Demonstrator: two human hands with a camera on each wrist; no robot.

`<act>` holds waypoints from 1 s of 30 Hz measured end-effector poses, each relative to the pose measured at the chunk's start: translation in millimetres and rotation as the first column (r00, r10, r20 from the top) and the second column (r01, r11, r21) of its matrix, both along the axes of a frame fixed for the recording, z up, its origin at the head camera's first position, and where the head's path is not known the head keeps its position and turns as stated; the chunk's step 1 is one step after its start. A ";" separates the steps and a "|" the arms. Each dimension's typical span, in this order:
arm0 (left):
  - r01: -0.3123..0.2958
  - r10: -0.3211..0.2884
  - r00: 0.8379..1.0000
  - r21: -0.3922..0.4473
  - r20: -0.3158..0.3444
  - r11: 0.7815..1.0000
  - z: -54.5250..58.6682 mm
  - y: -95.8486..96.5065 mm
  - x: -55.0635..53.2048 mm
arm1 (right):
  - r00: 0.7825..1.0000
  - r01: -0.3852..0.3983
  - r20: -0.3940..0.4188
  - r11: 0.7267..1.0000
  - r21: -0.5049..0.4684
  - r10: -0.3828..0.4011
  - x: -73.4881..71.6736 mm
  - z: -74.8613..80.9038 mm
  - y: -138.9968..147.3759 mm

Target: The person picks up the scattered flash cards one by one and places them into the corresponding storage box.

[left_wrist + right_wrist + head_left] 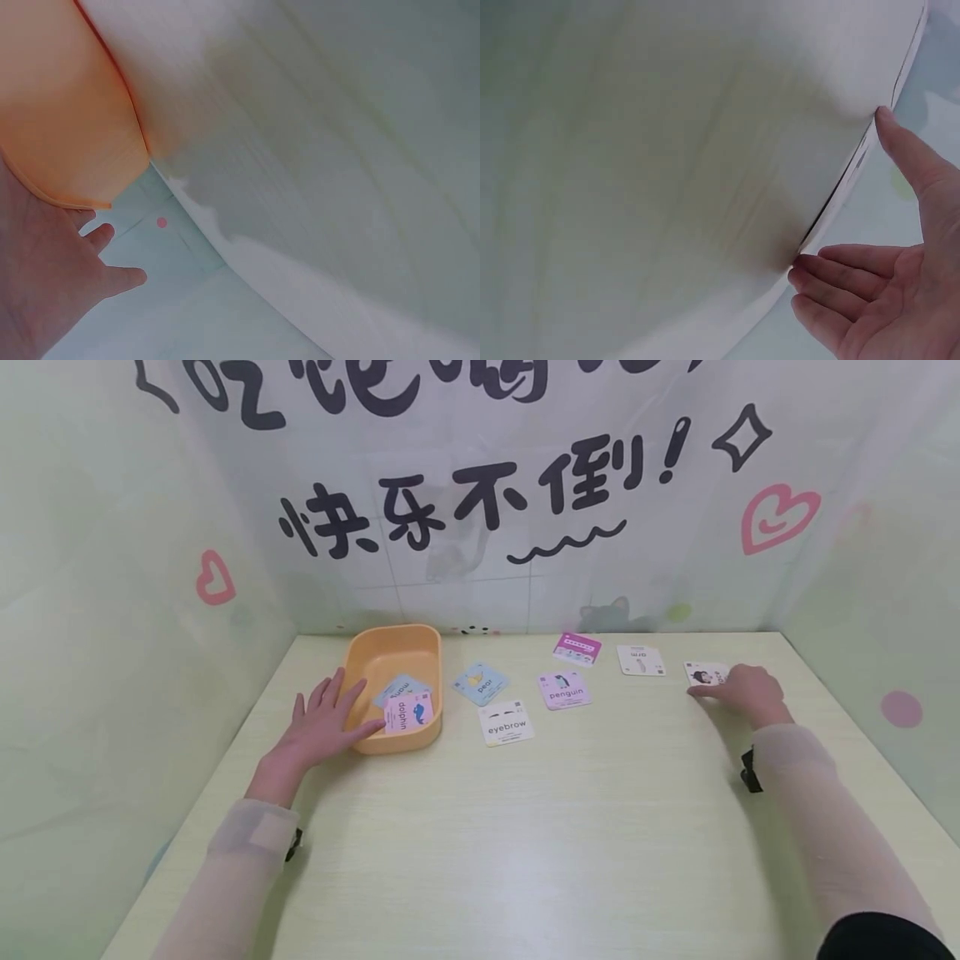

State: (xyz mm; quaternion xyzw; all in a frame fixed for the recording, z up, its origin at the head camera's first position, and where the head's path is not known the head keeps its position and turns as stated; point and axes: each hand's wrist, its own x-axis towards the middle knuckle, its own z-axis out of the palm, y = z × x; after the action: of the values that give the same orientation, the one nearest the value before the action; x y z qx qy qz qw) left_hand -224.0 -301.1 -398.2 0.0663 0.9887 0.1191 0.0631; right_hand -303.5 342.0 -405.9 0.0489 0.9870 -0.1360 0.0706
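My left hand point(322, 722) rests spread at the left side of an orange plastic tray point(351, 745), thumb over the near rim. In the left wrist view its fingers reach straight along the tray wall point(82, 142). Inside the tray lie a pink dolphin card point(400, 713) and a blue card point(409, 683), partly covered by it. At the far right of the table, my right hand point(750, 691) holds a white picture card point(701, 672) between thumb and fingertips at its edges. The right wrist view shows this card only as a thin edge, with thumb and fingers point(836, 289) at its ends.
Right of the tray lie a blue pear card point(480, 683), a white eyebrow card point(506, 723), a pink penguin card point(565, 690), a purple card point(577, 648) and a white arm card point(641, 661). A printed cloth point(465, 597) stands behind the pale table point(525, 843).
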 end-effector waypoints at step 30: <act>-0.001 0.001 1.000 0.002 0.002 1.000 0.1 0.8 -1.1 | 1.000 0.004 0.005 1.000 0.005 -0.004 -0.7 4.1 -9.0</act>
State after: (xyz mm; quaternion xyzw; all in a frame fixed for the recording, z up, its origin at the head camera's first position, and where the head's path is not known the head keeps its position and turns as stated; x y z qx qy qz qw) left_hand -225.1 -300.3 -398.2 0.0656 0.9885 0.1203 0.0639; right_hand -304.3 333.0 -401.8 0.0513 0.9870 -0.1335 0.0729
